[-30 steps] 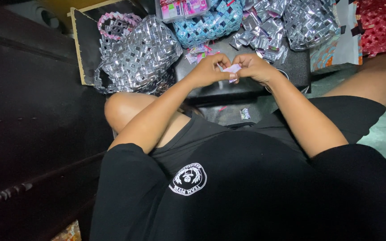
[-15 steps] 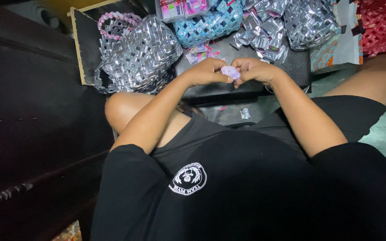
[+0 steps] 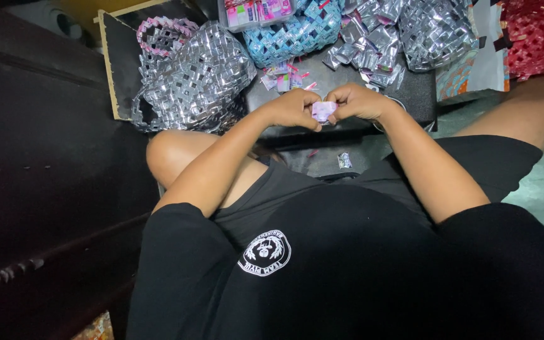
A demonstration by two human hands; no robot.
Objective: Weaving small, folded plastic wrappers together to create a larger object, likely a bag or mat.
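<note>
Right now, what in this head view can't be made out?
- Pale pink folded piece: mostly covered by the left hand and right hand; its shape is unclear.
- Red woven item: cut off by the frame's right edge.
- Small scrap on the floor: too small to identify.

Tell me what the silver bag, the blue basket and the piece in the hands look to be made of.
Silver bag: seemingly woven folded foil strips, mirror-shiny, with glinting square facets. Blue basket: the same folded weave, apparently printed glossy wrapper in blue and white. Small piece pinched between left hand and right hand: pale pink-lilac, probably a folded wrapper; too small to be sure.
</note>
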